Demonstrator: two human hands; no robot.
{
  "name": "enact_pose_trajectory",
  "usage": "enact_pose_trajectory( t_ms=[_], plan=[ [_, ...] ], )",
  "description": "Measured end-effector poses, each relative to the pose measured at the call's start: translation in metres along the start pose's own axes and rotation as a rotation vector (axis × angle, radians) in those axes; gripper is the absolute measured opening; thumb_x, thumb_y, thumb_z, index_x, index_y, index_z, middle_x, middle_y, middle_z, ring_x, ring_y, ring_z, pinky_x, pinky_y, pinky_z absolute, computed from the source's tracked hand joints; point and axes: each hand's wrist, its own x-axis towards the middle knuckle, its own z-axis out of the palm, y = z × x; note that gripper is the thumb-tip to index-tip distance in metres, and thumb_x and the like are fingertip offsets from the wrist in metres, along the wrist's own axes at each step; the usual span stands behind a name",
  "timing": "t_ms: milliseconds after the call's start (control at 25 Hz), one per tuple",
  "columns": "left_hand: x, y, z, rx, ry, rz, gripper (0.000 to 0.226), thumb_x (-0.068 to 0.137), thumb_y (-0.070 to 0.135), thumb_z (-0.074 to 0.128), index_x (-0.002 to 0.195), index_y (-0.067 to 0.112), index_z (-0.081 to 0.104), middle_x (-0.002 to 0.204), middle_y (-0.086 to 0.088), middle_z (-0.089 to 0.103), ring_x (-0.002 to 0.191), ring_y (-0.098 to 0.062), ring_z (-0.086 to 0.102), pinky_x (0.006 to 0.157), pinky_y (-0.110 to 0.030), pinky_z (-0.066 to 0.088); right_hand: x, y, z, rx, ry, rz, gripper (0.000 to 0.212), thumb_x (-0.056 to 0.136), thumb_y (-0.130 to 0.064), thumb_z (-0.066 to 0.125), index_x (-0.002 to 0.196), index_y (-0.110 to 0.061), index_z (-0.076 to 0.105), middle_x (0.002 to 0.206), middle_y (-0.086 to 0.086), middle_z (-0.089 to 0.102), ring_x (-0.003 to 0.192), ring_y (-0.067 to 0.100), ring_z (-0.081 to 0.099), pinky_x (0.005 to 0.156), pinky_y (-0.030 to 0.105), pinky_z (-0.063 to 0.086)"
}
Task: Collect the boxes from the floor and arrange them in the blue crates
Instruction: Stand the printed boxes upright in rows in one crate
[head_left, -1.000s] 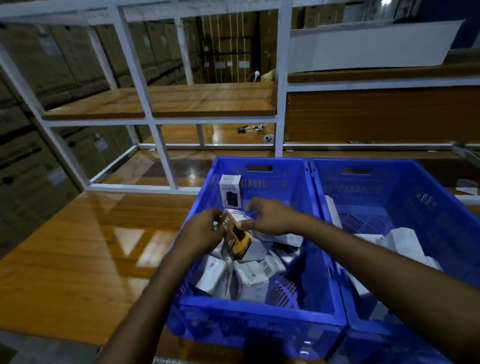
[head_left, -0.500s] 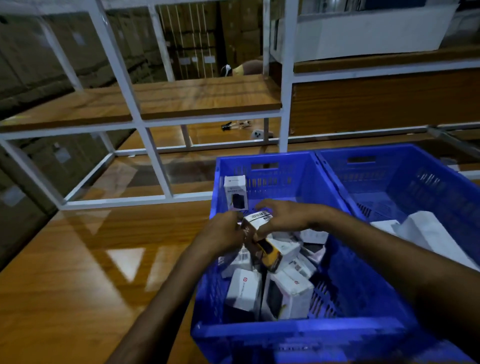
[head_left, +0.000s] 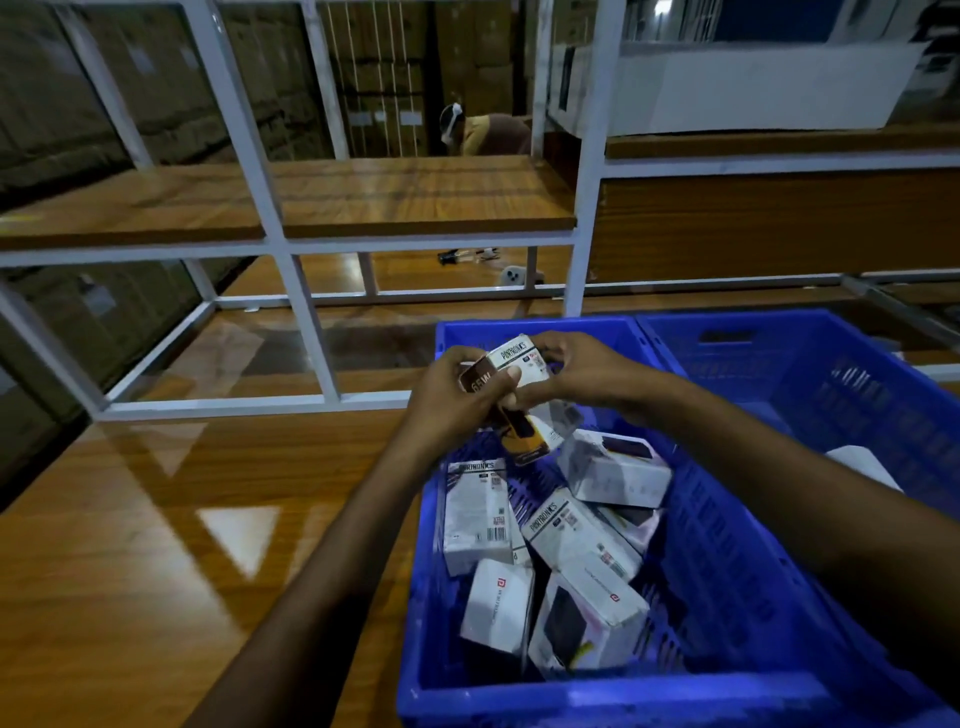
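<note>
Both hands grasp one small white carton (head_left: 511, 364) above the far end of the left blue crate (head_left: 737, 587), centre of frame. The left hand (head_left: 457, 400) grips its brown end marked "65W"; the right hand (head_left: 576, 374) pinches the opposite end. Its long axis runs from lower left up to the right, and its top face reads "PORTRONICS". Below lie more white cardboard boxes (head_left: 571, 545), jumbled, two printed "PORTRONICS". The moulded plastic crate has lattice walls and sits on a glossy wooden desk (head_left: 156, 545). A second blue crate (head_left: 831, 374) adjoins it at right.
</note>
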Motion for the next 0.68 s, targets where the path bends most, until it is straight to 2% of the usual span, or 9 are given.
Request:
enact_pose_trajectory(
  t_ms=[40, 120, 200, 280, 400, 520, 560, 640, 680],
  plan=[
    [0.002, 0.002, 0.0, -0.067, 0.007, -0.017, 0.034, 0.088, 0.034, 0.08, 0.113, 0.017, 0.065, 0.106, -0.006, 0.071, 0.09, -0.025, 0.075, 0.074, -0.044, 0.065, 0.002, 0.0, -0.002, 0.019, 0.002, -0.006, 0.054, 0.077, -0.015, 0.088, 0.126, -0.023, 0.066, 0.115, -0.008, 0.074, 0.099, 0.003, 0.071, 0.08, 0.02, 0.054],
    [0.007, 0.003, 0.001, -0.192, 0.013, -0.055, 0.03, 0.092, 0.026, 0.075, 0.117, 0.018, 0.062, 0.11, -0.008, 0.071, 0.085, -0.017, 0.075, 0.069, -0.031, 0.062, 0.004, 0.001, -0.011, 0.062, -0.04, 0.041, 0.045, 0.086, -0.021, 0.081, 0.127, -0.024, 0.064, 0.111, -0.007, 0.076, 0.097, 0.006, 0.072, 0.078, 0.021, 0.056],
    [0.008, 0.004, -0.001, -0.258, 0.008, -0.059, 0.032, 0.095, 0.02, 0.072, 0.123, 0.021, 0.058, 0.116, -0.006, 0.071, 0.086, -0.012, 0.075, 0.068, -0.023, 0.058, 0.004, 0.003, -0.021, 0.047, -0.123, 0.12, 0.037, 0.089, -0.032, 0.076, 0.124, -0.026, 0.065, 0.11, -0.003, 0.077, 0.105, 0.018, 0.071, 0.092, 0.035, 0.057],
    [0.007, 0.005, -0.005, -0.26, -0.036, -0.068, 0.039, 0.096, 0.025, 0.071, 0.132, 0.024, 0.055, 0.123, -0.005, 0.071, 0.096, -0.015, 0.075, 0.073, -0.027, 0.059, 0.002, 0.006, -0.031, 0.034, -0.172, 0.13, 0.039, 0.088, -0.029, 0.078, 0.124, -0.023, 0.066, 0.115, 0.001, 0.075, 0.11, 0.022, 0.069, 0.098, 0.042, 0.056],
    [0.001, 0.014, -0.005, -0.332, -0.154, -0.093, 0.043, 0.102, 0.048, 0.049, 0.127, 0.015, 0.064, 0.117, -0.011, 0.074, 0.103, -0.019, 0.074, 0.082, -0.038, 0.062, 0.002, 0.009, -0.039, -0.024, -0.153, 0.006, 0.055, 0.076, -0.004, 0.087, 0.123, -0.018, 0.062, 0.12, 0.003, 0.07, 0.11, 0.019, 0.068, 0.091, 0.039, 0.061],
    [-0.002, 0.022, 0.0, -0.528, -0.164, -0.22, 0.047, 0.104, 0.046, 0.039, 0.11, 0.01, 0.07, 0.103, -0.01, 0.078, 0.086, -0.017, 0.076, 0.063, -0.03, 0.063, 0.006, 0.011, -0.041, -0.049, -0.075, -0.104, 0.071, 0.064, 0.015, 0.086, 0.123, -0.017, 0.06, 0.121, 0.003, 0.067, 0.113, 0.018, 0.066, 0.085, 0.043, 0.063],
    [0.0, 0.023, 0.002, -0.543, -0.156, -0.264, 0.045, 0.106, 0.043, 0.041, 0.111, 0.009, 0.07, 0.102, -0.01, 0.078, 0.087, -0.019, 0.075, 0.066, -0.033, 0.065, 0.008, 0.012, -0.041, -0.035, -0.058, -0.144, 0.072, 0.063, 0.017, 0.085, 0.122, -0.018, 0.061, 0.12, 0.002, 0.068, 0.112, 0.016, 0.066, 0.083, 0.044, 0.063],
    [0.002, 0.024, 0.003, -0.542, -0.148, -0.347, 0.044, 0.103, 0.042, 0.052, 0.128, 0.007, 0.064, 0.116, -0.017, 0.073, 0.103, -0.028, 0.07, 0.09, -0.048, 0.061, 0.01, 0.012, -0.041, -0.043, -0.029, -0.221, 0.07, 0.063, 0.016, 0.086, 0.118, -0.02, 0.062, 0.118, -0.002, 0.068, 0.11, 0.011, 0.067, 0.079, 0.045, 0.064],
    [0.003, 0.023, 0.003, -0.552, -0.149, -0.381, 0.047, 0.101, 0.041, 0.057, 0.132, 0.007, 0.062, 0.12, -0.02, 0.07, 0.107, -0.031, 0.068, 0.092, -0.053, 0.058, 0.012, 0.012, -0.042, -0.066, -0.023, -0.253, 0.069, 0.063, 0.014, 0.086, 0.117, -0.021, 0.061, 0.118, -0.003, 0.066, 0.11, 0.011, 0.066, 0.079, 0.045, 0.064]
  ],
)
